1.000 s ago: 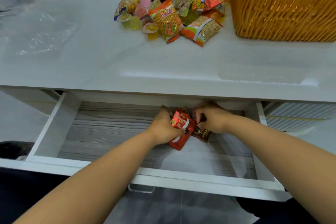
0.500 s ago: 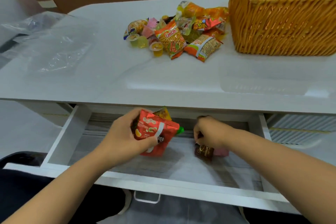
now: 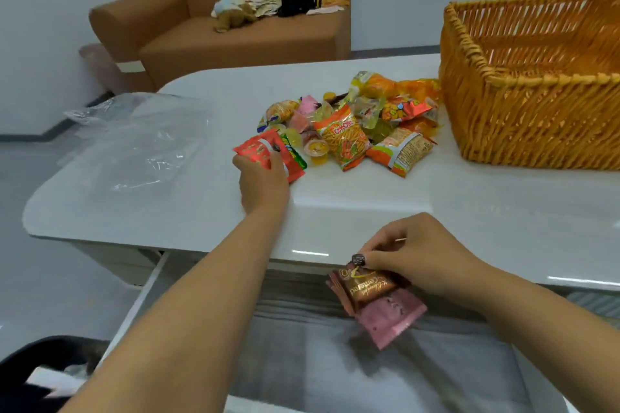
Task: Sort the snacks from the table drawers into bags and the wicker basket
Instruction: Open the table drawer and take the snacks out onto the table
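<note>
My left hand grips a red snack packet, with a green packet under it, at the left edge of the snack pile on the white table. Over the open drawer, my right hand pinches a brown chocolate packet and a pink packet by their tops. The pile holds orange noodle-snack bags and small jelly cups. The orange wicker basket stands at the right of the table.
Clear plastic bags lie flat on the table's left part. A brown sofa with a soft toy and a black bag stands behind the table. The drawer's visible floor is grey wood grain.
My left hand has lifted the red packet out of the drawer and carried it up to the pile on the table. My right hand has raised the brown and pink packets off the drawer floor.
</note>
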